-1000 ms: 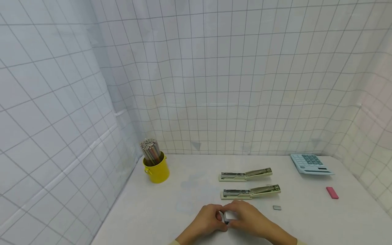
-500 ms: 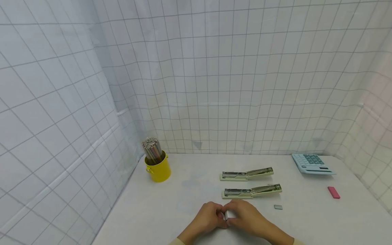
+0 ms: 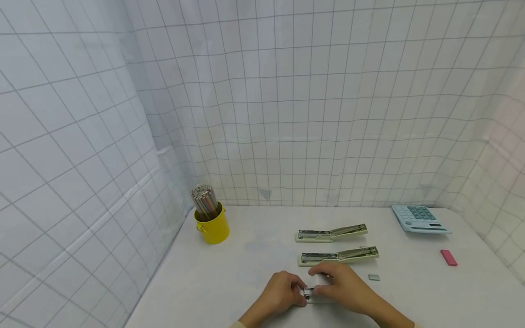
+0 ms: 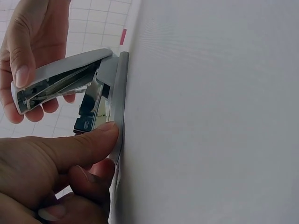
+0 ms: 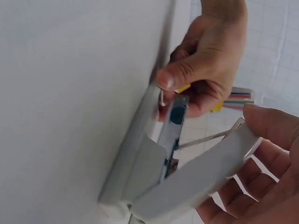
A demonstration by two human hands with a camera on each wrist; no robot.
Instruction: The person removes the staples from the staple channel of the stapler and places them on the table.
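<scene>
A light grey stapler sits on the white table between both hands, its top arm swung up off the magazine. My left hand pinches the front end of its base between thumb and fingers. The raised arm is gripped at its free end by my right hand. In the left wrist view the metal magazine stands between the base and the lifted arm, and a thin spring spans the gap in the right wrist view. Just beyond lie two more opened staplers, a nearer one and a farther one.
A small grey block lies right of the right hand. Farther right are a pink eraser-like block and a light blue calculator. At back left stands a yellow bucket full of pencils. Gridded white curtains enclose the table.
My right hand has moved up and to the right, lifting the stapler's top arm so the metal magazine shows. The left hand has stayed at the front end of the base.
</scene>
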